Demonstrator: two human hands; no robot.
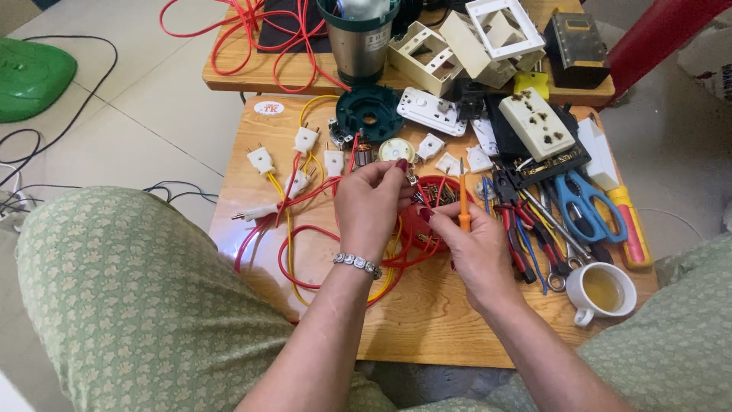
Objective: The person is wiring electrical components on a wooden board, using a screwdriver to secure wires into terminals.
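Orange-handled screwdriver [463, 200] is pinched upright in the right hand [476, 248], fingers curled closed around the grip, tip pointing up and away. The left hand [371, 200] has its fingertips clamped on a tiny metal part [412, 177], too small to say what exactly, just above a red round dish [428, 217] full of little screws and bits. Both hands sit almost touching over that dish.

Around them it's a proper mess: loops of red wire [305, 259] and yellow wire [286, 221] running out to several white plugs [261, 160] on the left of the wooden table [427, 320]. To the right, pliers [509, 221], blue scissors [583, 200] and a white cup [602, 292] with liquid in it, right by the table edge. Further back, a white socket plate [536, 122] and a green round base [370, 113].

What I'd worry about: that part is tiny and held by fingertips only, so one slip of the blade probably pings it into the wire tangle. Also the right forearm is close to the cup, and a knock could spill it over the tools.
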